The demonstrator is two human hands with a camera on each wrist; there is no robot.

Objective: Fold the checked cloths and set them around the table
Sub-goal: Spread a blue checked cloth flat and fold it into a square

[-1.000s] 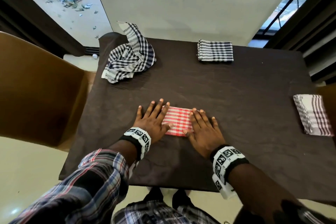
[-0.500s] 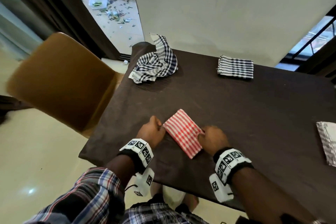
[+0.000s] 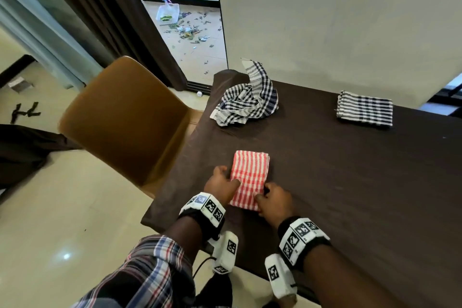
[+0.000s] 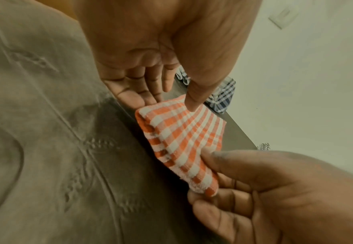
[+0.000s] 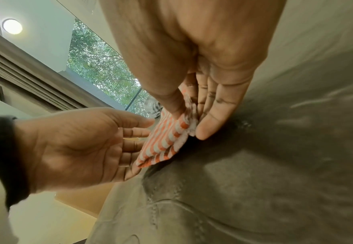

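A folded red checked cloth (image 3: 250, 175) (image 4: 184, 135) (image 5: 165, 143) lies lengthwise near the left edge of the dark table (image 3: 350, 182). My left hand (image 3: 230, 182) (image 4: 171, 100) pinches its near left side, thumb on top and fingers underneath. My right hand (image 3: 261, 197) (image 5: 190, 127) pinches the near right corner between thumb and fingers. The near end looks slightly raised off the table. A crumpled navy checked cloth (image 3: 247, 102) sits at the far left corner. A folded navy checked cloth (image 3: 365, 110) lies at the far edge.
A brown chair (image 3: 125, 120) stands close against the table's left side. A pale wall (image 3: 337, 20) runs behind the far edge. Left of it, dark curtains (image 3: 105, 20) frame an open balcony door with litter on the floor outside.
Both hands went from lying flat on the red cloth to pinching its near end. The cloth has turned lengthwise and moved left towards the chair side. My view swung left.
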